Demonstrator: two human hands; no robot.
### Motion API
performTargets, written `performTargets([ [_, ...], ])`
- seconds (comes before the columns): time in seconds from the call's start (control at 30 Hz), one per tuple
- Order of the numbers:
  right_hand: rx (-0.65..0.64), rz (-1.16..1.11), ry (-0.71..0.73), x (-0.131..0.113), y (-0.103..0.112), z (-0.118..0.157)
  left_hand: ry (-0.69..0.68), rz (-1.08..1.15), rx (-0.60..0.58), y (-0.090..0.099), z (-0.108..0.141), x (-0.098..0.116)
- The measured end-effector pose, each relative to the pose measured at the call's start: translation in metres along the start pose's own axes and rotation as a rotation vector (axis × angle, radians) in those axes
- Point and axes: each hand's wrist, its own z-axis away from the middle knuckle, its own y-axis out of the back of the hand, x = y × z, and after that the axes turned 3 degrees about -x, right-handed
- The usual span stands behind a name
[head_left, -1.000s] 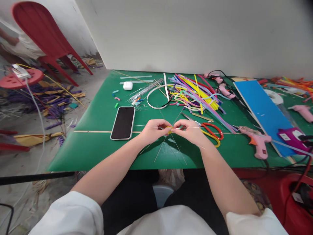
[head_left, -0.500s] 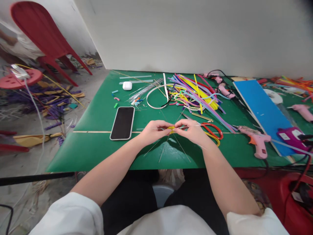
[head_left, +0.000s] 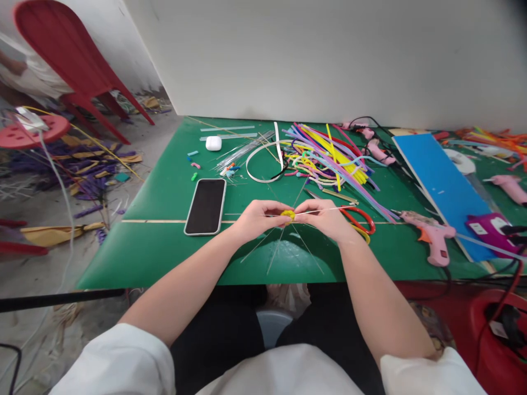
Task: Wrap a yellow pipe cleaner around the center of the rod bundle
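Note:
Between my two hands, above the green table [head_left: 164,258], is a small yellow piece [head_left: 287,215] with several thin clear rods sticking out around it. My left hand [head_left: 263,218] pinches its left side with thumb and fingertips. On the other side, my right hand [head_left: 319,218] is closed on it at the right. Scissors [head_left: 361,218] with red and yellow handles lie just beyond my right hand, their blades partly hidden. A phone [head_left: 205,207] with a dark screen rests to the left of my left hand.
Behind my hands lie a white headband [head_left: 248,170], a white earphone case [head_left: 213,144] and piled coloured pipe cleaners [head_left: 329,153]. At right are a pink glue gun [head_left: 437,236], a blue board [head_left: 444,192] and cables. A person sits on a red chair [head_left: 61,49] at far left.
The yellow piece shows more between my fingertips, and its thin rods have turned slightly. Both hands have shifted only a little and still hold it.

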Motion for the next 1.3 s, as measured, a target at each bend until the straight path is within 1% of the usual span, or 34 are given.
performTargets([
  [0.13,0.0,-0.069,0.001,0.002,0.002,0.002,0.013,0.057,0.067,0.001,-0.003,-0.005],
  [0.3,0.036,-0.127,0.023,0.005,-0.001,0.002,0.026,0.063,0.081,0.001,-0.003,-0.005],
  [0.37,0.027,-0.147,0.042,0.005,-0.002,0.002,0.025,0.068,0.084,0.001,-0.003,-0.004],
  [0.47,0.011,-0.138,0.091,0.006,-0.004,0.001,0.012,0.085,0.093,0.0,-0.003,-0.003],
  [0.63,0.027,-0.1,0.147,0.007,-0.007,0.001,0.008,0.136,0.139,0.0,-0.003,-0.002],
  [0.77,0.049,-0.094,0.131,0.005,-0.007,0.002,0.008,0.141,0.168,0.001,-0.003,-0.002],
  [0.9,0.044,-0.083,0.124,0.006,-0.008,0.002,0.023,0.157,0.144,0.003,-0.004,-0.004],
  [1.03,0.038,-0.027,0.177,0.006,-0.011,0.003,0.026,0.16,0.142,0.005,-0.005,-0.005],
  [1.23,0.098,0.233,0.28,0.002,-0.015,0.003,0.028,0.186,0.162,0.006,-0.005,-0.006],
  [1.3,0.117,0.283,0.321,0.001,-0.016,0.004,0.026,0.19,0.16,0.007,-0.005,-0.006],
])
